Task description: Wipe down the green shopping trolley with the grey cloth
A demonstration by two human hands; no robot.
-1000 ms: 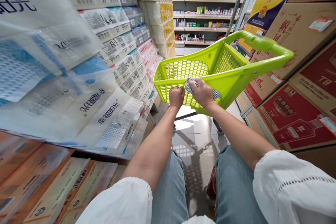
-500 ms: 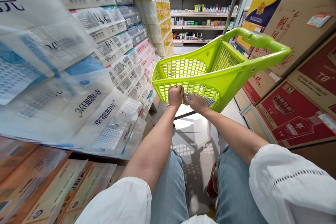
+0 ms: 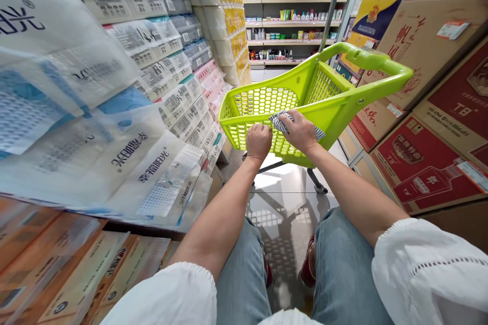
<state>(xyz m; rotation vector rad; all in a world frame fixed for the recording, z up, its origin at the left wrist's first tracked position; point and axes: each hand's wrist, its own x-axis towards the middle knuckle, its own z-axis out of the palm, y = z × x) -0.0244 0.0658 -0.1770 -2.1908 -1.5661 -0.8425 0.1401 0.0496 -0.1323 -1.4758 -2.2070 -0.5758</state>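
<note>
A bright green plastic shopping cart (image 3: 335,112) stands in front of me, side on, with honeycomb holes in its walls. My left hand (image 3: 259,140) is closed around part of the near side mesh, below the rim. In my right hand (image 3: 299,131) is a grey-and-white striped cloth (image 3: 279,120), pressed against the top of the same side. One end of the cloth sticks out past the fingers on the right. The fingertips of both hands are partly hidden.
Wrapped tissue packs (image 3: 129,172) are stacked along the left. On the right, cardboard cartons (image 3: 423,167) rise close to the cart handle (image 3: 392,68). Shelves of bottles and boxes (image 3: 293,23) cross the far end. My knees flank the tiled floor (image 3: 282,244).
My right hand has moved up with the striped cloth, from the lower mesh to near the rim. My left hand stays at the mesh.
</note>
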